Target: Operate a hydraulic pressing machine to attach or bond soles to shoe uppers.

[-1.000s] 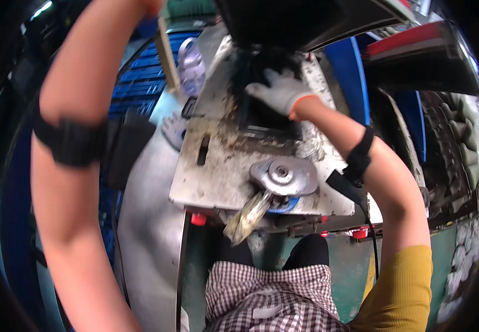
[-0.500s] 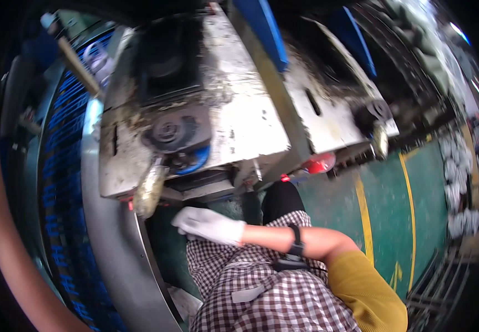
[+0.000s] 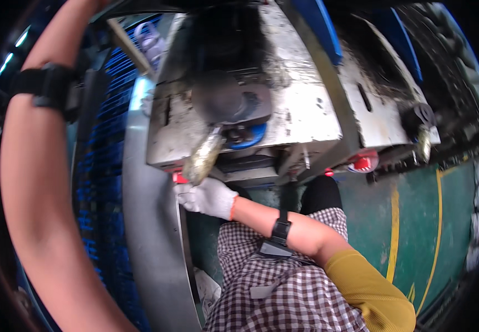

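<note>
My right hand [image 3: 205,198], in a white knit glove with an orange cuff, is at the lower left corner of a worn white machine table [image 3: 300,105]. Its fingers are curled together beside a red part [image 3: 179,178] on the table's front edge. Whatever they grip, if anything, is hidden. Just above the hand slants a wrapped, yellowish handle [image 3: 202,157], attached to a dark round fitting [image 3: 231,99]. My left arm stretches up along the left side, a black strap [image 3: 43,87] around it; the left hand lies beyond the top of the picture.
A grey metal ledge [image 3: 153,221] runs along the left, with blue racking [image 3: 104,182] past it. To the right stands a second similar table [image 3: 380,119] with its own wrapped handle [image 3: 425,145]. Green floor with yellow lines [image 3: 393,232] lies at the right.
My right hand has risen from over my lap to the red part below the handle. My left arm has come further into view. The whole view has shifted, so the machines appear further right.
</note>
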`<state>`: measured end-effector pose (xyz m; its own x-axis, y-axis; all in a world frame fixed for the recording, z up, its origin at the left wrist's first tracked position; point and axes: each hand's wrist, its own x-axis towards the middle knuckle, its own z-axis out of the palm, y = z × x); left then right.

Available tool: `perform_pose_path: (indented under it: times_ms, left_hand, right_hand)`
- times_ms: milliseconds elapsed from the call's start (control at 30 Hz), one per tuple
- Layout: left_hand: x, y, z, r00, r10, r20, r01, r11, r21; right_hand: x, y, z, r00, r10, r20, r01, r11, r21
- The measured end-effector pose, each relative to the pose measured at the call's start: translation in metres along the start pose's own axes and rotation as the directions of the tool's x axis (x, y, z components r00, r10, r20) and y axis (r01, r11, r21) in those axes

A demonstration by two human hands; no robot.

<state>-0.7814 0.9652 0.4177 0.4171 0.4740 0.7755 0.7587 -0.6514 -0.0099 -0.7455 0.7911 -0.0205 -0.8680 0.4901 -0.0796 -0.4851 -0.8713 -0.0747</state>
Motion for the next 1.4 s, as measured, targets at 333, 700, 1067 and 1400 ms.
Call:
perform_pose_path:
  times_ms: [333, 700, 1067, 1400]
  left_hand:
    - [-0.042, 0.018, 0.002, 0.947, -0.017, 0.322, 0.008, 1.0, 0.028]
    - [-0.125, 0.012, 0.062, 0.923, 0.243, 0.299, -0.225, 0.97, -0.093]
    - [-0.139, 0.026, 0.067, 0.924, 0.175, 0.34, -0.147, 0.983, -0.106]
    - [-0.143, 0.026, 0.067, 0.941, 0.176, 0.288, -0.158, 0.984, -0.084]
  right_hand:
    - [-0.098, -0.004, 0.032, 0.982, -0.081, -0.172, 0.002, 0.91, -0.415]
    - [-0.095, -0.016, 0.125, 0.955, -0.107, 0.277, 0.154, 0.976, -0.154]
    - [-0.089, -0.026, 0.131, 0.907, -0.139, 0.397, 0.103, 0.988, 0.112]
    - [-0.19, -0.085, 0.153, 0.95, -0.294, 0.102, 0.272, 0.944, 0.187]
